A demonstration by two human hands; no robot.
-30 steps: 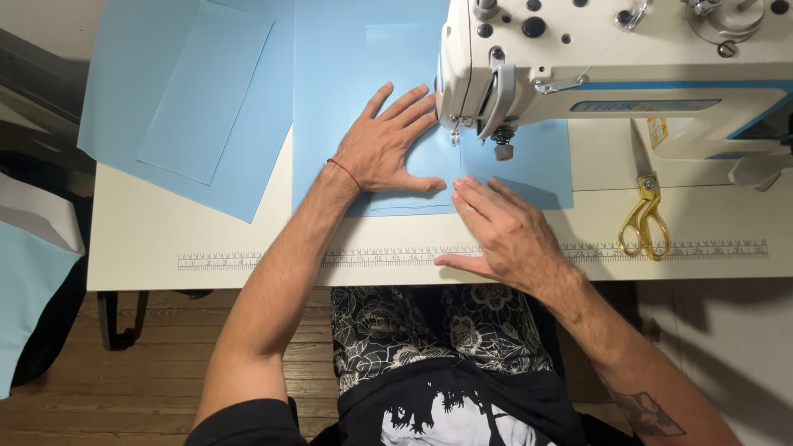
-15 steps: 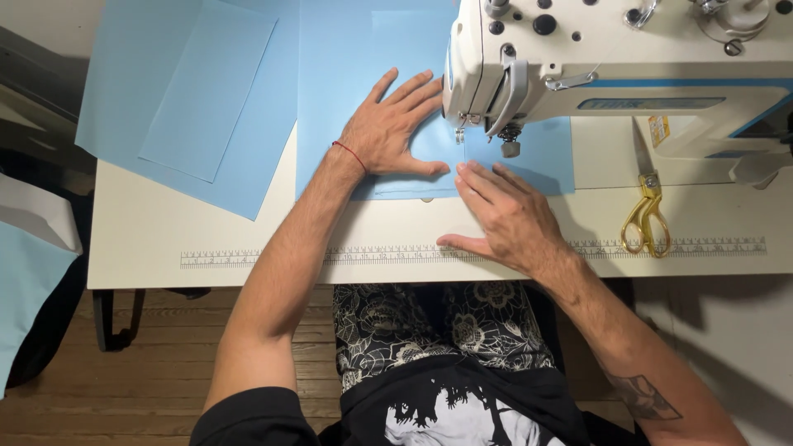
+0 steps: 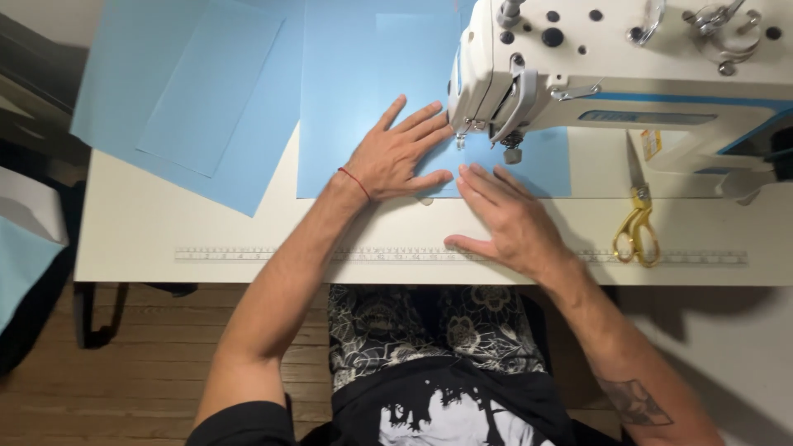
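**Hands flat on blue sheet at sewing machine**

While pressed flat on light blue sheet (image 3: pixel 347 124), left hand (image 3: pixel 395 157): fingers spread and open, pointing toward 2 o'clock, fingertips just beside the presser foot (image 3: pixel 510 153); nothing gripped; thin red cord at wrist.

Right hand (image 3: pixel 508 219): at 4 o'clock from left hand, palm down, fingers loosely apart and extended toward 11 o'clock, tips resting on near edge of same sheet; thumb stretched toward 9 o'clock over bare table; nothing clasped.

Light blue sheet: lying flat on white table (image 3: pixel 165 239), running from 12 o'clock edge of view down to hands, right part passing under white sewing machine (image 3: pixel 628 66) at 1 o'clock.

Second blue sheet (image 3: pixel 132 91): at 10 o'clock, lying askew on table, smaller blue rectangle (image 3: pixel 211 87) on top.

Gold-handled scissors (image 3: pixel 636 231): at 3 o'clock from right hand, well apart, blades pointing toward 12 o'clock, handles touching ruler strip (image 3: pixel 273 254) set along table's near edge.

Patterned dark fabric over lap (image 3: pixel 413 330) at 6 o'clock, below table edge; wooden floor (image 3: pixel 140 372) at 8 o'clock.
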